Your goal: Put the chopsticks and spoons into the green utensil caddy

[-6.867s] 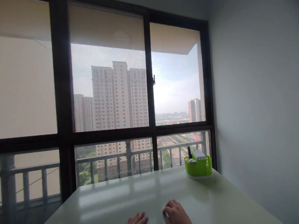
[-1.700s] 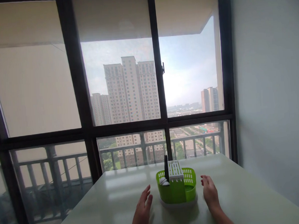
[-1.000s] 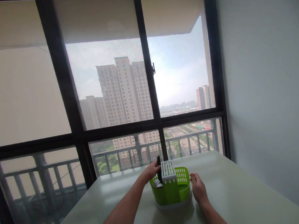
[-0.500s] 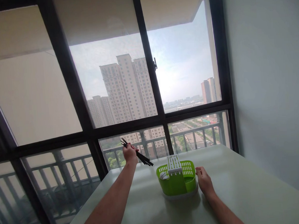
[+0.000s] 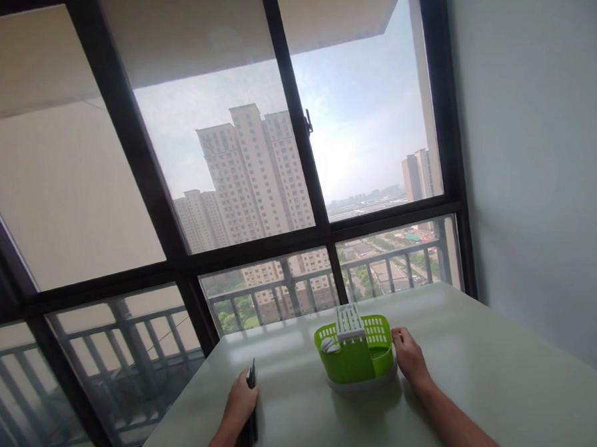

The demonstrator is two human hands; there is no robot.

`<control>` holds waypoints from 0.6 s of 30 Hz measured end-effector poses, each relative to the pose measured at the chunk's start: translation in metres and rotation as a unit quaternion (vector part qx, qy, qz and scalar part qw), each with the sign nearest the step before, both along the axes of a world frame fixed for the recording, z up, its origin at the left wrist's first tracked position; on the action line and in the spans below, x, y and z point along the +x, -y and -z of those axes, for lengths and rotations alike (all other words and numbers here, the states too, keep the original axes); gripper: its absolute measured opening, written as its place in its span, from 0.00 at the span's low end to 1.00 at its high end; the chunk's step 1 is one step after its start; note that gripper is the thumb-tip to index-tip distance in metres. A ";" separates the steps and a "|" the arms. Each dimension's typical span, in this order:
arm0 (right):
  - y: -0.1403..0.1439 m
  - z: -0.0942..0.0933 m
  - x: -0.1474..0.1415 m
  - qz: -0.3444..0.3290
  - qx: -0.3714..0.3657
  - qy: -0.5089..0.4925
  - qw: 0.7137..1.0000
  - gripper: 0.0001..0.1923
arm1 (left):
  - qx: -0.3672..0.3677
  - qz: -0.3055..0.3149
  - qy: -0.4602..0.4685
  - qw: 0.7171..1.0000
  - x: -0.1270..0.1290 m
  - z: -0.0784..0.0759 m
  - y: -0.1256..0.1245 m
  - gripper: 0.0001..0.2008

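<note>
A green plastic cutlery basket (image 5: 358,359) with a white slotted insert stands on the pale table (image 5: 487,380). Something white lies in its left compartment. My right hand (image 5: 410,359) rests against the basket's right side. My left hand (image 5: 242,403) is low at the table's left side, closed around a bundle of black chopsticks (image 5: 251,406) that lie along the table surface, pointing away from me.
A dark-framed window (image 5: 293,117) with a balcony railing runs along the table's far edge. A plain white wall (image 5: 540,171) borders the table on the right. The table's left edge (image 5: 182,406) is close to my left hand.
My left hand lifted the black chopsticks out of the basket, swung them left and brought them down onto the table. My right hand stayed at the basket's right side.
</note>
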State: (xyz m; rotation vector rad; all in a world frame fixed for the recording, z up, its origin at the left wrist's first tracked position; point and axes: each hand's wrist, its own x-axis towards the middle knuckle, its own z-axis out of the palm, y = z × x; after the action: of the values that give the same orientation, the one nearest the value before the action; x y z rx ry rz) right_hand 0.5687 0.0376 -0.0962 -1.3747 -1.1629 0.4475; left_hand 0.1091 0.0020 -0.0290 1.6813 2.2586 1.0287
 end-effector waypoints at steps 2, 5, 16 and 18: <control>0.000 0.000 0.001 0.005 -0.004 -0.001 1.000 0.26 | -0.014 -0.009 -0.022 1.000 -0.004 0.009 -0.002 0.27; 0.000 0.000 0.002 0.009 -0.012 -0.003 1.000 0.27 | -0.020 -0.018 -0.030 0.999 -0.012 0.014 -0.010 0.26; 0.000 0.000 0.002 -0.004 -0.027 -0.004 1.000 0.27 | 0.112 0.249 -0.020 0.962 0.082 -0.032 0.000 0.30; 0.000 0.001 0.003 -0.002 -0.029 0.000 1.000 0.27 | 0.101 0.364 -0.037 0.925 0.119 -0.047 0.011 0.35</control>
State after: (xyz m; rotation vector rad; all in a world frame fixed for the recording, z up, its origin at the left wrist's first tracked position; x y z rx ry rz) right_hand 0.5715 0.0378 -0.0970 -1.4223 -1.1612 0.4878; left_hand 0.2284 -0.0094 0.0182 2.3879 1.3552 1.0177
